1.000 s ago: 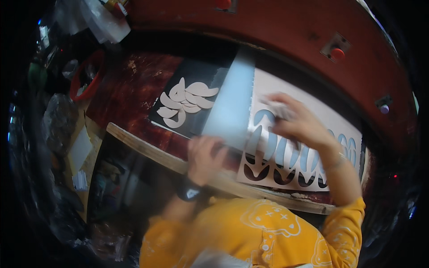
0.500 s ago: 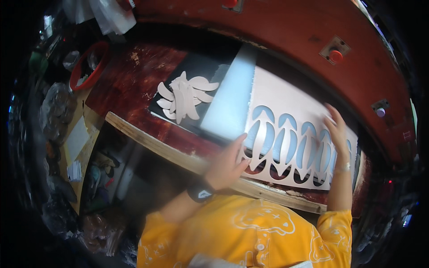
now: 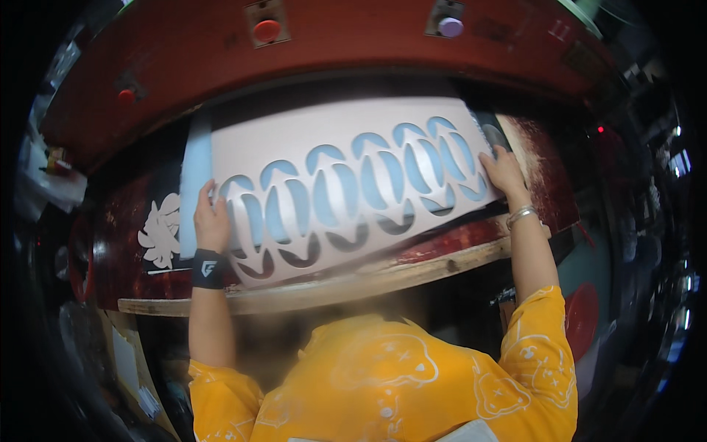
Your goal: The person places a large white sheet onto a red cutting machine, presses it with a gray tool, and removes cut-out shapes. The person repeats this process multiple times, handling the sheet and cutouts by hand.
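A pale, pinkish-white sheet lies across a light blue board, which shows through the rows of curved cut-outs in the sheet's near part. At the sheet's left edge, my left hand, with a black wristband, holds the margin between thumb and fingers. My right hand, a bracelet at its wrist, grips the right edge. Left of the board sits a loose pile of pale crescent-shaped pieces. The sheet's near edge slants, its left corner close to the table's front.
Beyond the sheet runs a red machine beam with a red button and a pale purple button. The worn dark red table ends in a wooden front edge. A red round object stands at the lower right.
My view has swung to the right. My left hand has come onto the sheet's left edge, and my right hand has moved from above the cut-outs to the right edge.
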The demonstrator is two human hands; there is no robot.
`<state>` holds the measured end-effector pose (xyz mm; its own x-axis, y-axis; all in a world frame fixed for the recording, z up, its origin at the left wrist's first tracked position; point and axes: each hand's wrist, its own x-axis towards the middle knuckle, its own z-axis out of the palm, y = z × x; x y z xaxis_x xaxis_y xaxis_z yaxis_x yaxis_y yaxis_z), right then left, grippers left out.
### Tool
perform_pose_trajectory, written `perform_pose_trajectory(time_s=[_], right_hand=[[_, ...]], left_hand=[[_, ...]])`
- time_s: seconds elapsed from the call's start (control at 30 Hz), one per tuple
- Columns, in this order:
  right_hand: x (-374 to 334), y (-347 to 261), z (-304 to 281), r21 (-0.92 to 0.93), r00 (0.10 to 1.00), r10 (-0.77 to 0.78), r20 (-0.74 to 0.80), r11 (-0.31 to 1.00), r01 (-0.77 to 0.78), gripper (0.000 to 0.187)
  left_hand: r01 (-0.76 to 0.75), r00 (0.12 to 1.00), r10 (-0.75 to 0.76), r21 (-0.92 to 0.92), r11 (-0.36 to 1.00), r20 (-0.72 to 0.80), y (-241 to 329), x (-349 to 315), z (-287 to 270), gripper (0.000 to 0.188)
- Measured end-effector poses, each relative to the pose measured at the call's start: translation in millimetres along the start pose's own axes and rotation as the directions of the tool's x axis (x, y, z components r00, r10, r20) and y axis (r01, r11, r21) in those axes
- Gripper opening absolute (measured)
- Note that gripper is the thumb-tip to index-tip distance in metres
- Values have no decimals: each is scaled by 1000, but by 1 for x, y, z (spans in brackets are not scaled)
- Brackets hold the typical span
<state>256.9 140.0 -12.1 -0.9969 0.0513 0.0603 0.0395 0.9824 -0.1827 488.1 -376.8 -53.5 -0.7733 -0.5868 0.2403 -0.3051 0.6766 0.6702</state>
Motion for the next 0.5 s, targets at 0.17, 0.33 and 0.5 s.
perform_pose_trajectory(time_s=[0.17,0.33,0.5], right_hand=[[6,12,-22,115,999,-9,37,993,5,51],[-34,48,-57,463,947,-317,55,848,257,44],[-99,76,-44,446,873,-265,410,893,62,31]], left_hand=[[111,994,-112,48,993,6,-19,13,-1,37],[-11,1000,11,-12,1000,13,-16,1,-52,36],[314,939,-306,-30,949,155,-30,-47,-71,39]])
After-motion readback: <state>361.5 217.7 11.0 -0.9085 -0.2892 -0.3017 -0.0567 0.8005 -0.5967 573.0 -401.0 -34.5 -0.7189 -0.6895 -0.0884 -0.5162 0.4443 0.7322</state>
